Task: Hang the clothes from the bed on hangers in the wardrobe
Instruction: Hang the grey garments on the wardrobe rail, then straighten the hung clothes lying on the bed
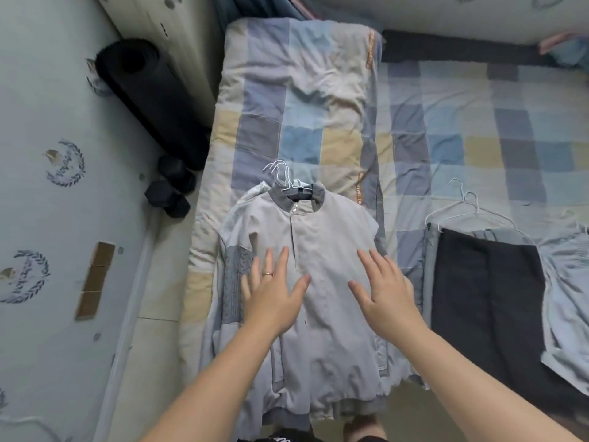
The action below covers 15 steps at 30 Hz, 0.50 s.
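Observation:
A light grey jacket (334,231) with a ribbed collar lies flat on the folded quilt (302,90), on top of other garments. Several white wire hanger hooks (280,173) stick out above its collar. My left hand (274,291) lies spread on the jacket's left chest, fingers straight. My right hand (385,288) hovers or rests flat over the right side, fingers spread. Two loose white hangers (471,205) lie on the bed at the right, above dark trousers (487,301) and a pale blue garment (567,301).
The checked bed sheet (478,122) stretches to the right. A rolled black mat (143,94) and dark dumbbells (172,186) sit on the floor at the left, by a patterned wall surface (47,186).

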Motion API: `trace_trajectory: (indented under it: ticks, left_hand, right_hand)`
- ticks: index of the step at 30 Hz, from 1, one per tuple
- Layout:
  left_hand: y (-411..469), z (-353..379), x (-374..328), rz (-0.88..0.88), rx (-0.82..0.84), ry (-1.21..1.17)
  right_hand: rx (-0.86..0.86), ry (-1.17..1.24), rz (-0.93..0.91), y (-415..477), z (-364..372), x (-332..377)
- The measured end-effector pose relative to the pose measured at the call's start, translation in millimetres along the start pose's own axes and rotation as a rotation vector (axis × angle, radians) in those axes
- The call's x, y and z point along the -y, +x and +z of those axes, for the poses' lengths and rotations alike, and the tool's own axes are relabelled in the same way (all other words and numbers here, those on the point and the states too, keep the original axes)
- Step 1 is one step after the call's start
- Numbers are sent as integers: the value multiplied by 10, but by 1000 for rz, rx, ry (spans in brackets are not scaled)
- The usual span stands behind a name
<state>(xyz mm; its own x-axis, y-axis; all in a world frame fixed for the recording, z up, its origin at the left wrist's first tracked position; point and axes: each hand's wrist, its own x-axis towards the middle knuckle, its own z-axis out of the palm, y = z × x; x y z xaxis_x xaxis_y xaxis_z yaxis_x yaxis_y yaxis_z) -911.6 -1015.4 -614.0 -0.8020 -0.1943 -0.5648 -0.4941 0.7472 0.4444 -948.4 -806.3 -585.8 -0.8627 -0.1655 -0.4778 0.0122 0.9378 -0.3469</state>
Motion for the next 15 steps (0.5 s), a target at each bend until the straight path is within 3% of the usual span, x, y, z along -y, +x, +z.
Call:
trace_trajectory:
  ticks: [8, 15]
  left_hand:
    - [-574, -31, -606, 277, 44, 121]
    - [-1042, 336, -1459, 554, 73, 302]
  right_hand:
    - [-227, 70, 127, -795, -364, -192]
    - [-391, 206, 290, -1654, -638, -890]
